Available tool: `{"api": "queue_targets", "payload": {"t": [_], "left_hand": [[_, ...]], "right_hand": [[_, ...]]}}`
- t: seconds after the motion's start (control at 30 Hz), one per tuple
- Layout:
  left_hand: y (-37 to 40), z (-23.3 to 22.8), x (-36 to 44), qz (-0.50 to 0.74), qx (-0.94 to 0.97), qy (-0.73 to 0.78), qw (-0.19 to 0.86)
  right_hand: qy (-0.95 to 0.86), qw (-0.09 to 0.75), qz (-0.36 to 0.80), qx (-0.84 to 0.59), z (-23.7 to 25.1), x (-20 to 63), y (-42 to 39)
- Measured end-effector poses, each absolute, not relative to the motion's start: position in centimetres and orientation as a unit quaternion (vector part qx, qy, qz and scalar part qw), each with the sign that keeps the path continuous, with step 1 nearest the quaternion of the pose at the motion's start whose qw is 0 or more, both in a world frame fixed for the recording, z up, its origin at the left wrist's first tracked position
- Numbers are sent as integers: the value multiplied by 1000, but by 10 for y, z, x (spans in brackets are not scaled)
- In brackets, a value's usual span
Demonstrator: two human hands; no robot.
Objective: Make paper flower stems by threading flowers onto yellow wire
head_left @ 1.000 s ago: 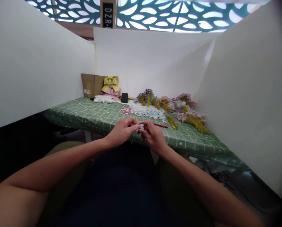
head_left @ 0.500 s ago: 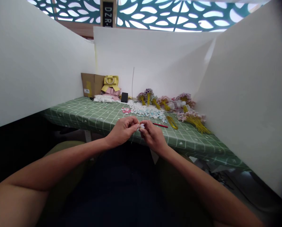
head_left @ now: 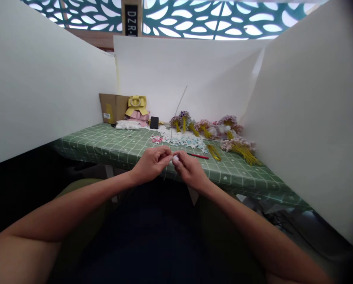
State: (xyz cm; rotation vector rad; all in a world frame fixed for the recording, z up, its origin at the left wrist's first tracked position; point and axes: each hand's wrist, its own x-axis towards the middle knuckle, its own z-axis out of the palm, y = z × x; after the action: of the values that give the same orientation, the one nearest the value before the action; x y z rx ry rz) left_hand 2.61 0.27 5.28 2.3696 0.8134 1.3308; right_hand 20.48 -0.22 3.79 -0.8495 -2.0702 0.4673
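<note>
My left hand (head_left: 151, 163) and my right hand (head_left: 190, 170) meet over the near edge of the green checked table (head_left: 105, 144). Between their fingertips sits a small white flower piece (head_left: 175, 158). A thin wire (head_left: 181, 102) rises from the pinch and leans up to the right against the white back board. My left fingers pinch the wire at its base, and my right fingers close on the flower piece. Just beyond my hands lies a heap of small white, blue and pink petals (head_left: 181, 139).
Finished flower bunches with yellow stems (head_left: 238, 148) line the right rear of the table. A red pen (head_left: 198, 156) lies past my right hand. A cardboard box (head_left: 113, 107), a yellow bow (head_left: 136, 103) and a black phone (head_left: 154, 122) stand at the back. White boards wall three sides.
The wire has swung from upright to leaning right. My hands stay pinched together at the table edge. The camera has shifted slightly.
</note>
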Motion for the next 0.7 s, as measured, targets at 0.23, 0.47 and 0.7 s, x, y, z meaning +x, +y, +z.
{"api": "queue_targets", "payload": {"t": [0.23,0.47,0.7], "left_hand": [[17,46,25,445,822,316,164],[14,46,31,485,750,332,303],[7,47,33,489,747,318,319]], "right_hand": [[-698,389,524,-295,34,202,2],[-793,469,141,-362,25,200,4],[-813,470,-1,-343,26,199,1]]}}
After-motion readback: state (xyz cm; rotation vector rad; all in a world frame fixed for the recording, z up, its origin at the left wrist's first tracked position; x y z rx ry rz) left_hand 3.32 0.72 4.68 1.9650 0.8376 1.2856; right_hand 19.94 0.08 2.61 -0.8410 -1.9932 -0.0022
